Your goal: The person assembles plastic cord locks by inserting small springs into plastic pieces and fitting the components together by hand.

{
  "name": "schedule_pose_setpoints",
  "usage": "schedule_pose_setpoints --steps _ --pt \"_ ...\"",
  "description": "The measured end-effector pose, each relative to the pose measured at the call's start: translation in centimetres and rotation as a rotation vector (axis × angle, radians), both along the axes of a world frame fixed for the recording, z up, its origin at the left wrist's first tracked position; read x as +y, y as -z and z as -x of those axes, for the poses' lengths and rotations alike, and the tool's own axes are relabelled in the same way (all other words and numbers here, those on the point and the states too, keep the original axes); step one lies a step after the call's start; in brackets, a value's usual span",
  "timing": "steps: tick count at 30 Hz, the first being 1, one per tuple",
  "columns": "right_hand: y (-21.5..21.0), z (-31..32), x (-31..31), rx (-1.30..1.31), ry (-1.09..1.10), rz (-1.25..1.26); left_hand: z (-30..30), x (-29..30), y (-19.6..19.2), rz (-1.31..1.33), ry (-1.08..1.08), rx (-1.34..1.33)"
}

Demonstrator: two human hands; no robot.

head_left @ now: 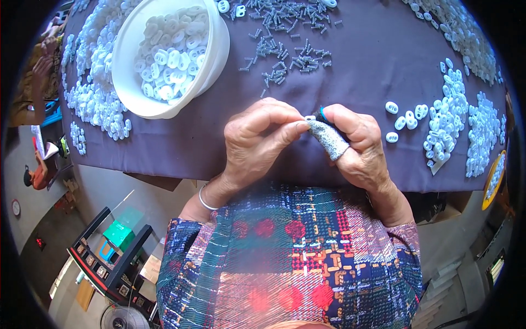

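Note:
My left hand (260,134) pinches a small white plastic cord lock (310,118) between thumb and forefinger, above the near middle of the table. From the other side my right hand (359,137) closes on the same piece. One right digit wears a grey speckled fabric sleeve (327,138); another has a dark tip cover with a teal band. The fingers hide most of the piece. Beyond the hands lie many small metal springs (312,59) in loose clusters. To the right are several loose white two-holed cord locks (391,107), beside a larger heap (446,118).
A round white tub (216,71) of white pieces stands at the far left, with piles of white pieces (98,104) beside it. More heaps cover the far right of the dark tablecloth (361,60). A yellow-rimmed tray (486,200) is by the right edge. A person (38,175) shows far left.

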State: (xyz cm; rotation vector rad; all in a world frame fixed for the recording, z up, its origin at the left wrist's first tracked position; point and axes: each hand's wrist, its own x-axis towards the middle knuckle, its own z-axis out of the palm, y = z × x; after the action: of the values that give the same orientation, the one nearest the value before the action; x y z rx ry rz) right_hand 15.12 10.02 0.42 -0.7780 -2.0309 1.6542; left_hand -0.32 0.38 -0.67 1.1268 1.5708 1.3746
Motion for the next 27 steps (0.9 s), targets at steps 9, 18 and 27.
schedule_pose_setpoints --steps 9,18,27 --pt "-0.22 -0.27 -0.01 -0.057 0.013 0.142 0.05 0.17 -0.21 0.049 0.008 0.006" --pt "-0.31 -0.39 -0.16 -0.050 0.037 0.389 0.08 0.09 -0.48 0.093 -0.022 -0.118" --pt "-0.24 -0.41 -0.19 -0.063 0.053 0.375 0.35 0.12 -0.05 0.017 0.062 0.017"
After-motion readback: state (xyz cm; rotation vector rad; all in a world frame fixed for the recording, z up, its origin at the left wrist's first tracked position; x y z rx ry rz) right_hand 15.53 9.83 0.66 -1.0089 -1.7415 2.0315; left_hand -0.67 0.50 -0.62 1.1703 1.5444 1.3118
